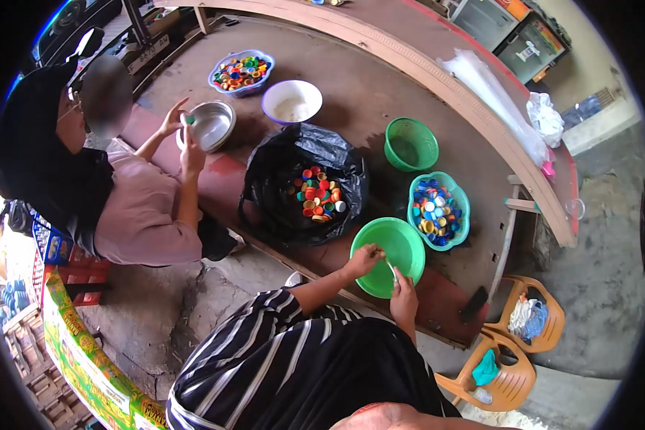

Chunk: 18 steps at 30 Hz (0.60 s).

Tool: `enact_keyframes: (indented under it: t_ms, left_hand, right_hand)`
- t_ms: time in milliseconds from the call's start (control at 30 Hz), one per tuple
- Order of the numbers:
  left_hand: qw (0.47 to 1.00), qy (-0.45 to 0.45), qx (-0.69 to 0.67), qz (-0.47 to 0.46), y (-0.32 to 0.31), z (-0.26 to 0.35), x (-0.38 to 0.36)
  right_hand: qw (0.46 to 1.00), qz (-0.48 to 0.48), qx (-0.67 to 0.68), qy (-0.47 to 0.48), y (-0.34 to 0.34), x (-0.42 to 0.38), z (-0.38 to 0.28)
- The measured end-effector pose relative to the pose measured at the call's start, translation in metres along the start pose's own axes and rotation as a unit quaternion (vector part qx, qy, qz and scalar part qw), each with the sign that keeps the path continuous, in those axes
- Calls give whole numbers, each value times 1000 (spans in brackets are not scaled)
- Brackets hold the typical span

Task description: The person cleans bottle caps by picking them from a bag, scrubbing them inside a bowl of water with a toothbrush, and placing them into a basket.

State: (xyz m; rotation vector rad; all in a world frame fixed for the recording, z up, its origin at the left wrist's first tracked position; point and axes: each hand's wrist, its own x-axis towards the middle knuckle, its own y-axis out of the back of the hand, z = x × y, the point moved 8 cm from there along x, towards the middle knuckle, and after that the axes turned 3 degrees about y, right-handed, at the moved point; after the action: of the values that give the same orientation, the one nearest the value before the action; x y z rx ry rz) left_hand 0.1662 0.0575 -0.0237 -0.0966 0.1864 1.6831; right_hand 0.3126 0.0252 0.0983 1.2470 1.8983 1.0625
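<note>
My left hand is closed in a pinch over the light green basin, around something too small to make out. From below, my right hand grips a slim, pale, stick-like tool, its tip pointing up close to my left fingertips. Both hands are over the basin's near side. Just beyond, on the right, a turquoise basket holds mostly blue and white bottle caps. To the left, a black plastic bag lies spread out with red, orange and green caps in it.
Across the table stand a green basket, a white bowl, a metal bowl and a pale basin of caps. A person at left holds a green cap. Orange chairs stand at right.
</note>
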Motion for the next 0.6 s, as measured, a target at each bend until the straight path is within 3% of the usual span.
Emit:
enact_keyframes:
  t_ms: [67, 200, 333, 467, 600]
  left_hand:
    - [999, 19, -14, -44, -4, 5, -2]
    - [997, -30, 24, -69, -6, 14, 5]
    - [991, 1, 1, -137, -18, 22, 10]
    - [990, -40, 21, -130, -11, 32, 18]
    - [984, 7, -33, -172, -12, 26, 24]
  right_hand:
    - [1000, 12, -12, -15, -2, -2, 6]
    - [999, 31, 0, -30, -2, -10, 7]
    - [997, 66, 16, -48, 7, -17, 8]
    - [994, 68, 66, -63, 8, -16, 11]
    - [988, 103, 73, -90, 7, -12, 9]
